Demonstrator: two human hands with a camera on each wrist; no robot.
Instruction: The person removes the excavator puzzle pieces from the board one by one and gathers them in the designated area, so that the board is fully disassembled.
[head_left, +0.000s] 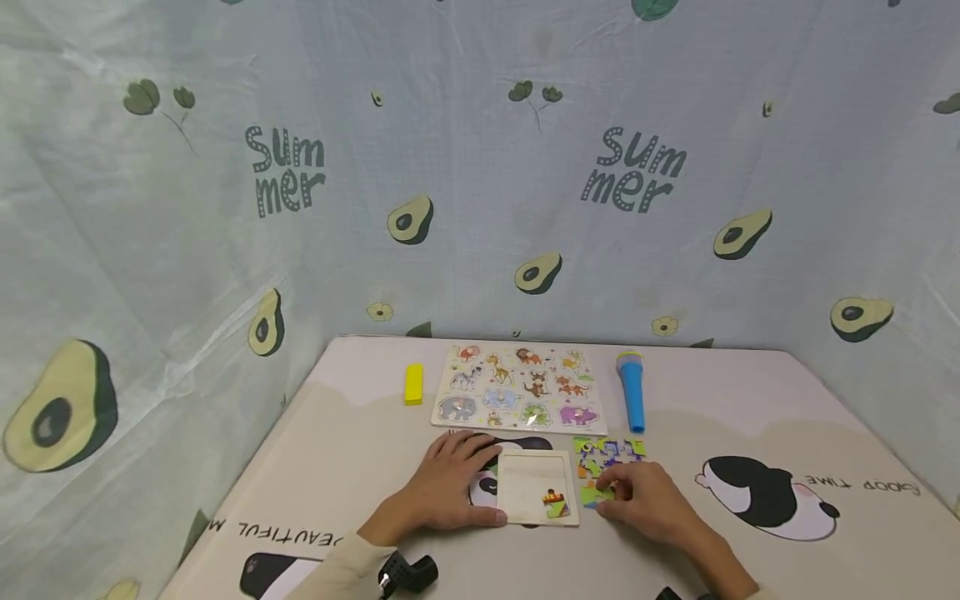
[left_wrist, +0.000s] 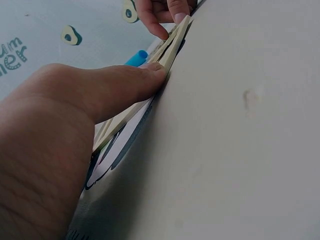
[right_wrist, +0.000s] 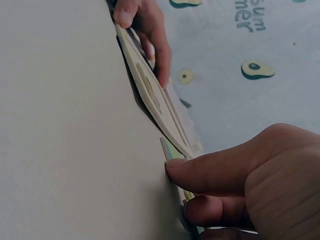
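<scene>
Fingers of right hand pinch puzzle piece; left hand steadies tray.

Left hand flat, fingers spread; right hand fingers curled, pinching.

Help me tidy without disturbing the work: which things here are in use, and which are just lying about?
In use: wooden puzzle tray under the left hand; loose jigsaw pieces at the right hand.
Lying about: animal peg board, yellow block, blue toy microphone.
</scene>
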